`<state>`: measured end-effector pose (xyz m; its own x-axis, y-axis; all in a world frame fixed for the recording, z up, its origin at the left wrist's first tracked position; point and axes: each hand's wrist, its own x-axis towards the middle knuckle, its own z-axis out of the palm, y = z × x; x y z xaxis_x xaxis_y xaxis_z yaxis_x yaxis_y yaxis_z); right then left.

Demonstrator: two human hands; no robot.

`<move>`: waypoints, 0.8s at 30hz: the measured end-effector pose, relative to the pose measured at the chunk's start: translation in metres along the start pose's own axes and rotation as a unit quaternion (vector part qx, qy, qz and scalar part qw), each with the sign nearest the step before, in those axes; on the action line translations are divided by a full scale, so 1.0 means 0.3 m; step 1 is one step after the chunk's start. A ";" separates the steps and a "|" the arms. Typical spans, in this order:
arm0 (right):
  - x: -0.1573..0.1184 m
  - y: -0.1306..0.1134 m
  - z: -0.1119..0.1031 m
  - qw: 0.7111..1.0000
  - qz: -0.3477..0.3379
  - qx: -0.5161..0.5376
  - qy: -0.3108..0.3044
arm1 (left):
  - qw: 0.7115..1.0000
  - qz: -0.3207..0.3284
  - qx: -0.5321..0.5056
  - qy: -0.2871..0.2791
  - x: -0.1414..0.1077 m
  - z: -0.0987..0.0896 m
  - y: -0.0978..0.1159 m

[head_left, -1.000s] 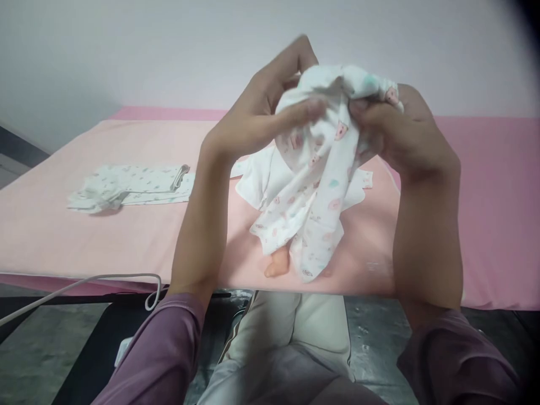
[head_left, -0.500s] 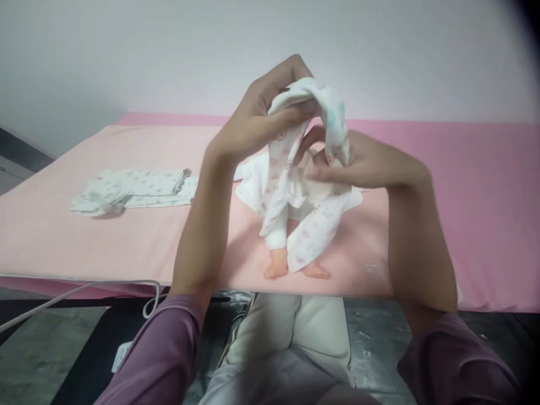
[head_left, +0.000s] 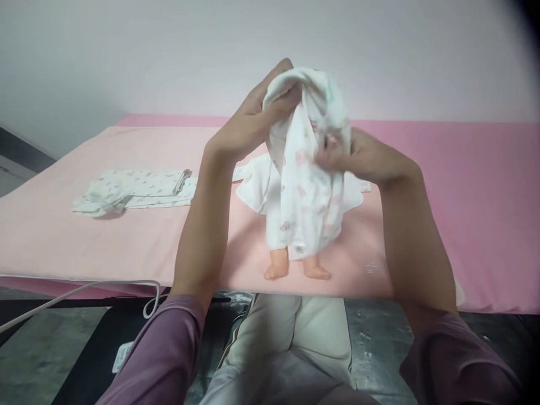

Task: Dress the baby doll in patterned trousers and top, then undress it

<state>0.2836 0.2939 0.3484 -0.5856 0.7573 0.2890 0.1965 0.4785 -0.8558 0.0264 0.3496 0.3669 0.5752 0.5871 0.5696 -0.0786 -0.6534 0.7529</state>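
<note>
Between my hands hangs a white baby garment (head_left: 314, 197) with small pink and green prints; its exact cut cannot be made out. My left hand (head_left: 265, 107) grips its upper edge, thumb in front and fingers behind the cloth. Lower on the right side, my right hand (head_left: 358, 157) pinches the fabric, its fingertips slightly blurred. Beneath the garment lies a baby doll in white clothing (head_left: 257, 185), mostly covered. Only its bare feet (head_left: 277, 264), the lower legs and parts of the clothing at both sides show.
Folded white printed baby clothes (head_left: 139, 188) lie left of the doll on the pink padded table (head_left: 139, 247). A pale wall (head_left: 295, 34) rises behind. A white cable (head_left: 84, 288) runs along the table's front edge at the left.
The garment has been lifted and opened out, now hanging as a broader sheet. My right hand has risen slightly and taken the cloth's right side. More of the doll's right-hand foot shows.
</note>
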 end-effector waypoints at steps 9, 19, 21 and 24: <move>0.006 -0.020 0.024 0.987 -0.077 0.057 0.126 | 0.993 -0.021 -0.038 -0.113 -0.004 -0.013 -0.056; -0.033 -0.021 -0.011 0.991 -0.083 0.008 0.109 | 0.995 -0.034 -0.032 -0.090 0.002 0.038 -0.057; -0.019 -0.020 0.001 0.985 -0.075 0.005 0.156 | 0.995 -0.054 -0.006 -0.081 -0.001 0.031 -0.064; -0.013 -0.018 -0.015 0.993 -0.072 0.010 0.089 | 0.999 -0.010 -0.016 -0.036 0.001 0.030 -0.071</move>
<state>0.2884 0.2903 0.3537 -0.4586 0.7483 0.4793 0.1037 0.5807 -0.8075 0.0355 0.3594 0.3480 0.6345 0.5625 0.5302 -0.0921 -0.6260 0.7743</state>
